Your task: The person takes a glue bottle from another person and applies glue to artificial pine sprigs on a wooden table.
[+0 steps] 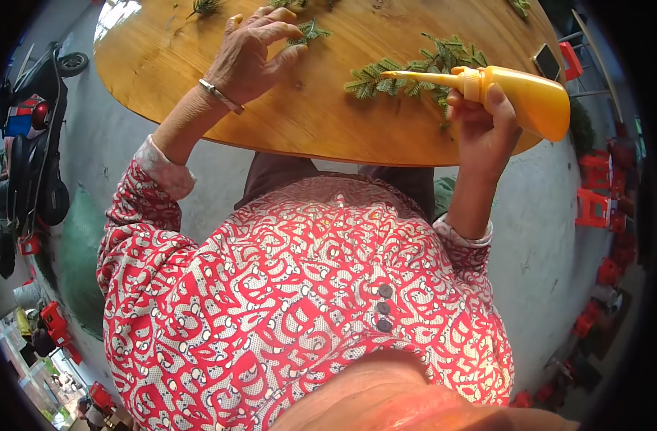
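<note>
In my right hand point(486, 122) is a yellow squeeze bottle point(530, 97), tilted nearly level. My fingers and thumb wrap around its neck, and its long thin nozzle points left. A large green fir sprig point(407, 75) lies on the table behind and below the nozzle; the tip appears over its needles, though I cannot tell whether they touch. My left hand point(253, 54) is over the table with thumb and fingers apart. Its index fingertip is right beside a small fir sprig point(312, 32), and contact there is unclear.
The round wooden table point(285, 122) curves in front of my body. A dark phone-like object point(546, 62) lies near its right edge. More green sprigs point(203, 7) are at the far side. A scooter point(44, 136) stands left, and red stools point(594, 190) are at right.
</note>
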The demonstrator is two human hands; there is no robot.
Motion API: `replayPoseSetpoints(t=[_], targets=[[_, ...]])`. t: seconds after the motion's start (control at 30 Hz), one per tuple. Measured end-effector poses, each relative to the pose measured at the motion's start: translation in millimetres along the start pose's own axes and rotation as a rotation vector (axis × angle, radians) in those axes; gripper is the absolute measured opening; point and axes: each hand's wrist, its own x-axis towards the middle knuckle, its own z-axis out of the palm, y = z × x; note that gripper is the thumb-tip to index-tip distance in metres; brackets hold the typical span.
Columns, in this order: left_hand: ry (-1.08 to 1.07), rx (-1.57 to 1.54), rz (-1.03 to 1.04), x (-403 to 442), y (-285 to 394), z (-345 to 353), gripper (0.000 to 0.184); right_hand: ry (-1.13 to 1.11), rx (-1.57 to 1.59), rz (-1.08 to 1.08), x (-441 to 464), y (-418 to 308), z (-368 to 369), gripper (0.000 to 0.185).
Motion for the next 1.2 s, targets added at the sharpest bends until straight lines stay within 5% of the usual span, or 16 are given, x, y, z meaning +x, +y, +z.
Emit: replayPoseSetpoints(t=[0.2, 0.3, 0.6, 1.03, 1.2], targets=[[-0.033, -0.243, -0.059, 7, -14, 10, 0.023, 0.0, 0.013, 0.03, 5, -1, -1, 0.023], [-0.054, 0.014, -0.01, 5, -8, 10, 0.025, -0.047, -0.016, 0.045, 5, -4, 3, 0.022], [-0.145, -0.193, 0.085, 6, 13, 11, 0.025, -0.075, -0.029, 0.067, 10, -3, 20, 0.023], [-0.051, -0.1, 0.128, 12, 33, -12, 0.033, -0.122, -0.067, 0.07, 16, -2, 37, 0.02], [-0.234, -0.034, 0.208, 20, 31, -19, 0.04, -0.127, -0.076, 0.077, 16, 0, 35, 0.019]])
